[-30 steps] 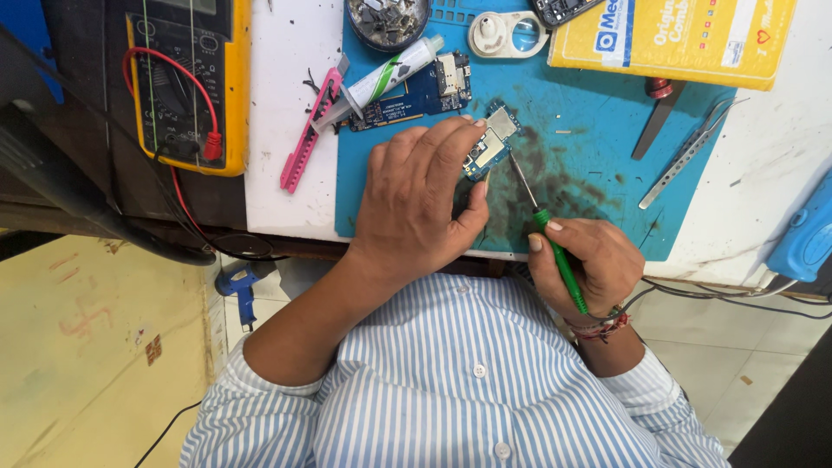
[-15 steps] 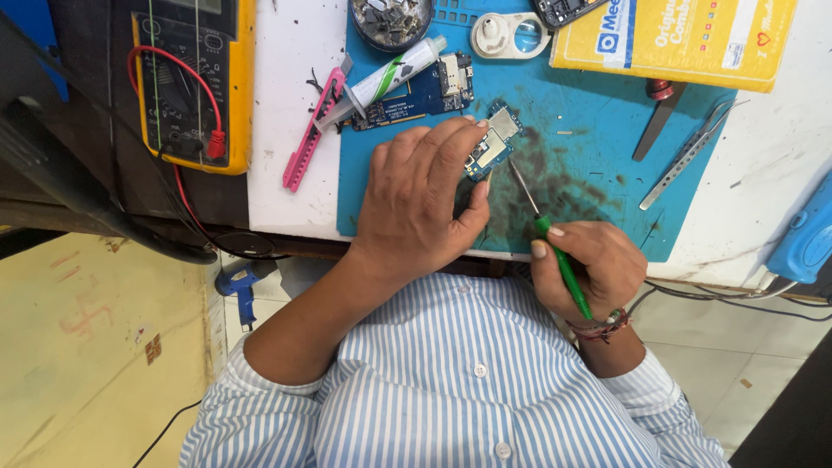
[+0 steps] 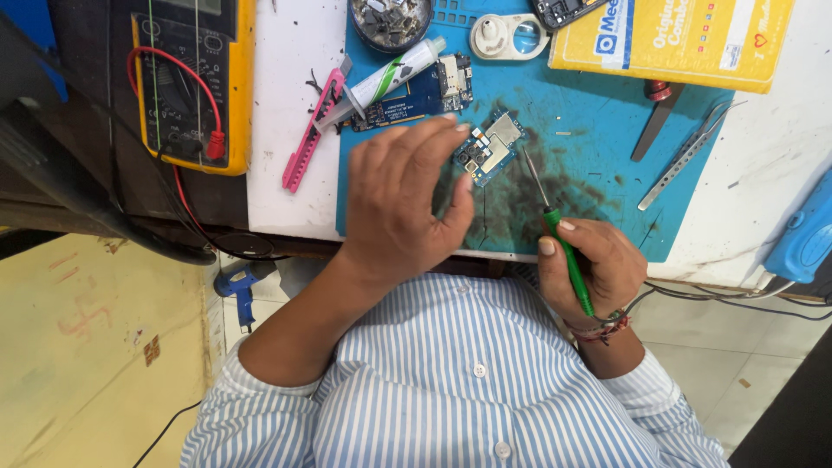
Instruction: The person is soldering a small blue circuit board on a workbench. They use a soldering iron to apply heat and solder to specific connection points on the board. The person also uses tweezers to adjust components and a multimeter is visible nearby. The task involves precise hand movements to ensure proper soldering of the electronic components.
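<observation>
the left hand [image 3: 403, 204] hangs loose and spread over the blue mat [image 3: 607, 217] on the counter [image 3: 286, 113], grasping nothing, its fingertips just beside the small circuit board [image 3: 490, 147] lying flat on the mat. the right hand [image 3: 589, 273] is clenched around a green-handled screwdriver [image 3: 555, 230], whose metal tip points up close by the board's right edge. a longer blue board [image 3: 416, 100] lies above, with a white tube [image 3: 386, 82] across it. metal tweezers [image 3: 685, 156] rest well to the right.
</observation>
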